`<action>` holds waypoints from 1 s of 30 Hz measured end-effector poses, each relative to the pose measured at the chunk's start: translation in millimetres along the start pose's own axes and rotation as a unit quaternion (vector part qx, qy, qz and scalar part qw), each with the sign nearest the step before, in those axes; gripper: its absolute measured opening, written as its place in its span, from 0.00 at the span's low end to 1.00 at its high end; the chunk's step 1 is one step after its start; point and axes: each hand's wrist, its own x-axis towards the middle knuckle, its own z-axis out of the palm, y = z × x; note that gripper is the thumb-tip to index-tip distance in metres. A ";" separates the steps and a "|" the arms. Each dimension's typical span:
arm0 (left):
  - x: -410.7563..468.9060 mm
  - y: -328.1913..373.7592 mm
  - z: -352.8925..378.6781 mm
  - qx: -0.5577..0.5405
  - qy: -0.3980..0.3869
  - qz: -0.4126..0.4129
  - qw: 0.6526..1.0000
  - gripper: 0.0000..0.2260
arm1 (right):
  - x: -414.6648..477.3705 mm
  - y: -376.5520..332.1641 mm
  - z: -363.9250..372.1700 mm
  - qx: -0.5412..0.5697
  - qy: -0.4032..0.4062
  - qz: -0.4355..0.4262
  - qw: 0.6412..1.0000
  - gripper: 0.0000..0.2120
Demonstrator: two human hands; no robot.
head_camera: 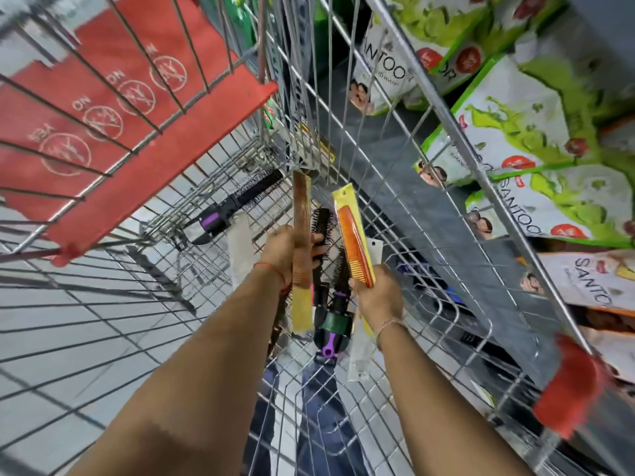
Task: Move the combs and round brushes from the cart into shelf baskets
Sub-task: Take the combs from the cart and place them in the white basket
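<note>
Both my arms reach down into a wire shopping cart (429,255). My left hand (280,250) grips a brown comb in a yellow sleeve (301,235) together with a black round brush (321,223). My right hand (376,293) is closed on an orange comb on a yellow card (354,235), held upright. Under the hands lie black and purple round brushes (331,324). Another black round brush with a purple band (237,206) rests at the far end of the cart floor. A clear packaged comb (240,249) lies to the left of my left hand.
A red child-seat flap (137,108) with warning symbols hangs at the cart's upper left. Green and white soap packs (508,132) fill store shelves on the right. The cart's red corner bumper (567,383) is at lower right. Grey floor tiles show through the wire.
</note>
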 end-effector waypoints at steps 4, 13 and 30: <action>-15.7 1.0 -4.5 0.085 -0.079 0.000 0.993 0.20 | -21.5 5.3 -2.1 0.059 0.035 -0.039 0.997 0.09; -127.4 72.6 16.7 0.211 -0.296 0.037 0.931 0.19 | -109.6 -50.3 -72.2 0.277 0.205 -0.181 0.921 0.10; -323.9 4.8 319.1 0.259 -0.312 0.509 0.759 0.08 | -224.1 31.7 -367.4 0.416 0.621 -0.207 0.631 0.10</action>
